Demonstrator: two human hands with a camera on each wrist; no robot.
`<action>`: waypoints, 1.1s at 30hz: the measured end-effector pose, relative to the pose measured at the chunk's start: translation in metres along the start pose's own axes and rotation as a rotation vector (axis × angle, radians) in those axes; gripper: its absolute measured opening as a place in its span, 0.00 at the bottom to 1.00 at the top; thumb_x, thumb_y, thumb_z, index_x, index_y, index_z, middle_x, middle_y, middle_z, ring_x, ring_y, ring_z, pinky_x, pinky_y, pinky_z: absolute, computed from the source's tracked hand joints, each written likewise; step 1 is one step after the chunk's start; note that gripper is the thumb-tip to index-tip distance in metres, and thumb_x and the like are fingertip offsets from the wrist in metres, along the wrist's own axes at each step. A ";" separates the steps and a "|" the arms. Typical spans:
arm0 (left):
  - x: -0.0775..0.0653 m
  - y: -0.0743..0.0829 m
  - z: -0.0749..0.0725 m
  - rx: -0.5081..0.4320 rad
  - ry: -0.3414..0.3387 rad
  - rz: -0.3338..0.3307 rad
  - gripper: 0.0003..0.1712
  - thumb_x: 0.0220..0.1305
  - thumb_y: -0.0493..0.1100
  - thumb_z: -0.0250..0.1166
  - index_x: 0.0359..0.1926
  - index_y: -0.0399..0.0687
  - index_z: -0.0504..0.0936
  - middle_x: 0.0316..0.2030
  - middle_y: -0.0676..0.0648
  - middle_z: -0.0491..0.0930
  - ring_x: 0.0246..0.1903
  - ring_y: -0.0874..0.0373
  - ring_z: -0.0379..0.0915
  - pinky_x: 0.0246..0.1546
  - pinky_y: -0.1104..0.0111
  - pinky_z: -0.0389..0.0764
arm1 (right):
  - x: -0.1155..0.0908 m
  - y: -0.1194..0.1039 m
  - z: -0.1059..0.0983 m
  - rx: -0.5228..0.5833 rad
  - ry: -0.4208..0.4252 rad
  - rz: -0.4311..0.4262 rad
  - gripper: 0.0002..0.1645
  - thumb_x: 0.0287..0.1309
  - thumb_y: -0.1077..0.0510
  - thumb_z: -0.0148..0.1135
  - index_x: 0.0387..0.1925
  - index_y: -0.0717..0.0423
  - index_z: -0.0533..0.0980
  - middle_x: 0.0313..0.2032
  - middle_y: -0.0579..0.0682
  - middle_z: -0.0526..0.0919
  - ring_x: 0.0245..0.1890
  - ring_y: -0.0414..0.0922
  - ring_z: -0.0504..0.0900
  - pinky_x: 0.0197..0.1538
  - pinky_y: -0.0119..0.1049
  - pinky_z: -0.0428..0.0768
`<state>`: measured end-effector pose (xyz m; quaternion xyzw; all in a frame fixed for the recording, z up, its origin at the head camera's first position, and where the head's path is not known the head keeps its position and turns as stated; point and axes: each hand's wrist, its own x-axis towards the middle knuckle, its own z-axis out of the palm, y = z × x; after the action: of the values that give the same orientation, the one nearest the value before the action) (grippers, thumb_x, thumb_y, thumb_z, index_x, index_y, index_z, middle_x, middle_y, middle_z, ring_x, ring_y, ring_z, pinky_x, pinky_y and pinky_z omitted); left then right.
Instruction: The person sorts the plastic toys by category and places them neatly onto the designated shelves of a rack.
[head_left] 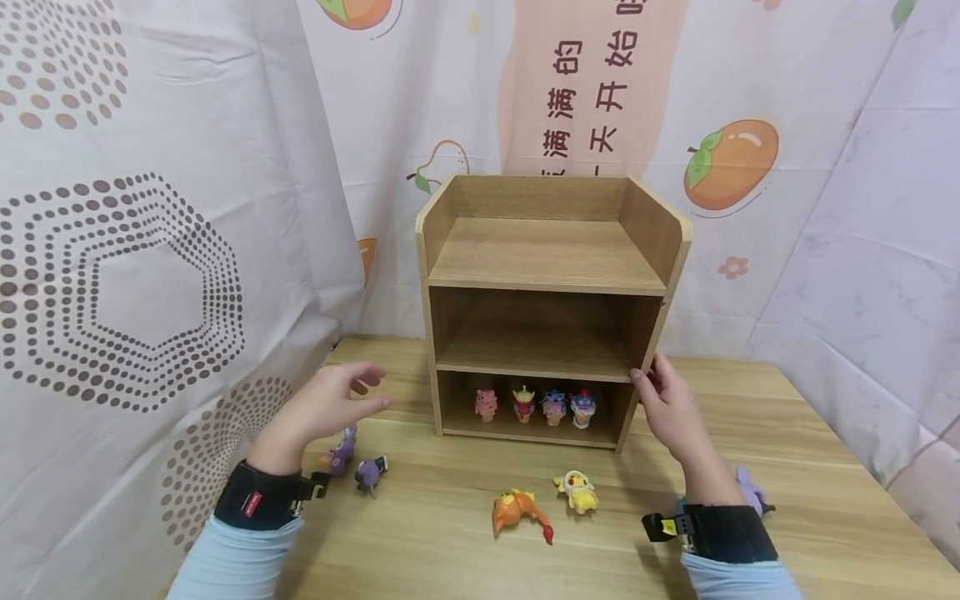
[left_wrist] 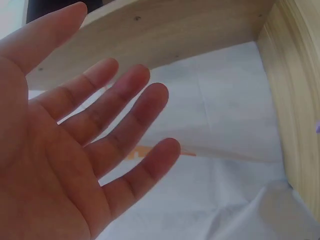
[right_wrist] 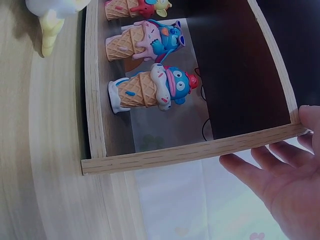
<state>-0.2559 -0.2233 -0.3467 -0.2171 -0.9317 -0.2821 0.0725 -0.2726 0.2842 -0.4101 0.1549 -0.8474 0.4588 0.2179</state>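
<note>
On my feed, dotted cloth (head_left: 153,292) hangs left of the wooden shelf (head_left: 547,254), fruit-printed cloth (head_left: 450,92) behind, a wood-grain table (head_left: 405,558) beneath. Left of the shelf, the left hand (head_left: 337,402) is empty, fingers loosely spread; only my left-wrist view shows its palm (left_wrist: 47,170). The right hand (head_left: 672,410) grips the shelf's right edge.

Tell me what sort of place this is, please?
Maybe a little play corner indoors, though I can't be sure. Printed cloths hang around a wooden tabletop, where a small shelf holds four toy figures.
</note>
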 end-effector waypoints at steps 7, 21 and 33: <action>-0.003 -0.015 -0.004 -0.016 -0.024 -0.083 0.29 0.65 0.53 0.71 0.60 0.40 0.80 0.51 0.39 0.83 0.46 0.47 0.81 0.46 0.53 0.83 | 0.000 -0.001 0.001 -0.005 0.005 0.016 0.32 0.80 0.50 0.47 0.78 0.53 0.58 0.65 0.66 0.73 0.62 0.60 0.75 0.44 0.19 0.77; -0.009 -0.042 0.000 0.015 -0.153 -0.234 0.41 0.64 0.61 0.69 0.64 0.33 0.75 0.52 0.34 0.82 0.52 0.39 0.78 0.52 0.44 0.79 | -0.001 -0.001 0.001 -0.009 0.006 0.011 0.32 0.79 0.51 0.48 0.78 0.52 0.58 0.65 0.66 0.73 0.62 0.60 0.75 0.45 0.32 0.83; -0.014 -0.061 0.011 0.024 -0.237 -0.319 0.40 0.63 0.57 0.71 0.60 0.26 0.76 0.51 0.33 0.81 0.51 0.39 0.78 0.52 0.45 0.79 | 0.000 -0.001 0.001 -0.010 0.000 0.017 0.32 0.80 0.50 0.47 0.79 0.52 0.57 0.66 0.66 0.71 0.63 0.61 0.74 0.45 0.25 0.80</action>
<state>-0.2710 -0.2680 -0.3895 -0.0977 -0.9595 -0.2515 -0.0807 -0.2721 0.2827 -0.4098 0.1466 -0.8510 0.4564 0.2146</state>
